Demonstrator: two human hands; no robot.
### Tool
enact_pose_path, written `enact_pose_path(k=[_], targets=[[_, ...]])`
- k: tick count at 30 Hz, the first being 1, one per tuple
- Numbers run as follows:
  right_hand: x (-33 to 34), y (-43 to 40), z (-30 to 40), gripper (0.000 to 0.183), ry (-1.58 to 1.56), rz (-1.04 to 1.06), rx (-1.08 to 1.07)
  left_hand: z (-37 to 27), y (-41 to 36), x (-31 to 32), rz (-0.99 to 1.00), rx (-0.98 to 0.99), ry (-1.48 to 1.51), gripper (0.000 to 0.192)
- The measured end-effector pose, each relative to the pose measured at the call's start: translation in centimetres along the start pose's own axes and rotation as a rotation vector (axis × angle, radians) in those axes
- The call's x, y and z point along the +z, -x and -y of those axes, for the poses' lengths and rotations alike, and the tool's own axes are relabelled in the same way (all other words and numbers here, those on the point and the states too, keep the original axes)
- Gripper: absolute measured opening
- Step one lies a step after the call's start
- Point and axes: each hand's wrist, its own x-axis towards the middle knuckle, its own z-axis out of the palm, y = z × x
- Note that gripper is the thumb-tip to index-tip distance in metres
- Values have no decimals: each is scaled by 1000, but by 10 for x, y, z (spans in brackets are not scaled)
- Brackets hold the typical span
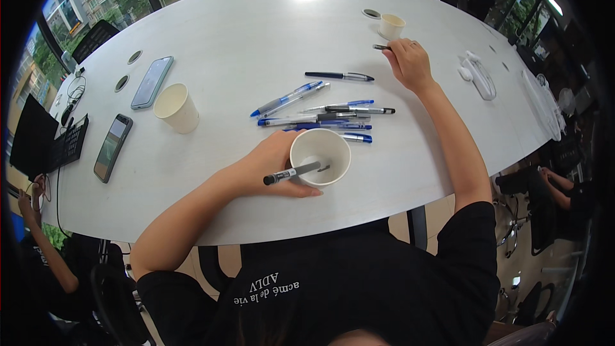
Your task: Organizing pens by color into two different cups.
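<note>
My left hand [262, 166] wraps around a white paper cup [345, 156] near the front of the table. Inside that cup leans a black-capped pen [293, 173], its cap jutting over the rim towards me. Further out, my right hand [411, 62] pinches a dark pen [381, 47], mostly covered by the fingers, just in front of a small paper cup [392, 27]. Between my hands lie several blue and black pens [331, 117] in a loose heap. A blue-tipped pen [283, 101] rests beside it, and a black pen [338, 76] lies alone above it.
Another paper cup [177, 109] stands at left, by two phones [153, 81]. A laptop [62, 144] with cables sits at the left edge. On the right are a white cable device [478, 77] and a plastic bag [543, 103]. Other people sit around the table.
</note>
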Motion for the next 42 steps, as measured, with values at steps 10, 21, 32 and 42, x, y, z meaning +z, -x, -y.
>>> enact_pose_path(k=[10,21,32,42], targets=[[6,19,4,8,-85,69,51,-4,0,-2,53,-105,-13,62],[16,21,-9,10,-189,31,154,-14,0,-4,21,-83,-80,59],[14,24,-2,14,-215,306,201,-16,0,-5,30,-110,-122,59],[1,6,16,17,-38,2,-54,-15,0,-5,20,-94,-123,58]])
